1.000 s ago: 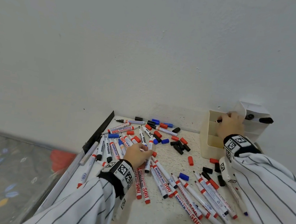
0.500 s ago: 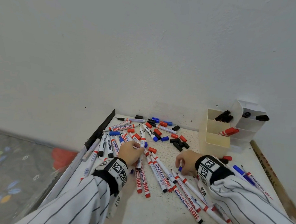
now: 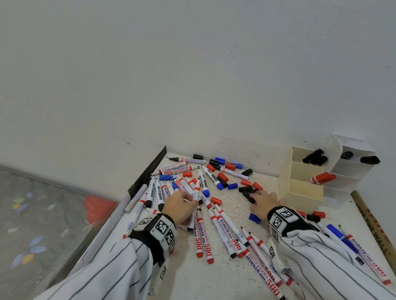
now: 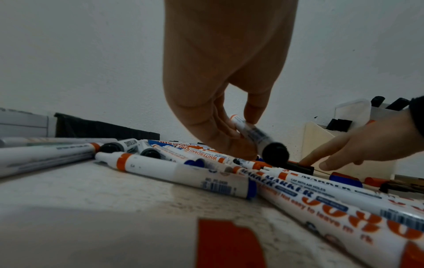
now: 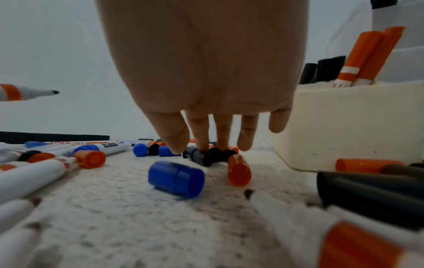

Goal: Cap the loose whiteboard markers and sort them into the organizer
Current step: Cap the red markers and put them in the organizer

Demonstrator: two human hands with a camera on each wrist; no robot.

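**Black cap sought as uncapped marker is held ready**

A white-barrelled whiteboard marker with a black end plug (image 4: 257,135) is gripped in the curled fingers and thumb of the left hand (image 3: 180,206), lifted just clear of the pile at centre frame. The right hand (image 3: 263,202), seen a second ago at the cream plastic desk organizer (image 3: 301,196) in the upper right and half a second ago down among the markers at lower centre, has now been brought up to the cluster of loose black plastic caps (image 5: 201,156) just left of the organizer. Its fingers (image 5: 174,137) are extended, with the fingertips touching the caps; nothing is yet enclosed by them. From this it is judged that one marker has just been filed and that a matching black cap is being chosen for the next.

Black-capped markers (image 3: 314,157) are stood in the organizer's rear compartment and red-capped markers (image 3: 322,178) in the middle one; the front compartment looks bare. Many markers and red, blue and black caps are left scattered on the speckled white tabletop (image 3: 202,295), so most of the task is judged outstanding.

"WHITEBOARD MARKER 500" can be read on several barrels, "WHITE BOARD" on others, and "CAP WITH AIR HOLES" on one in the left wrist view.
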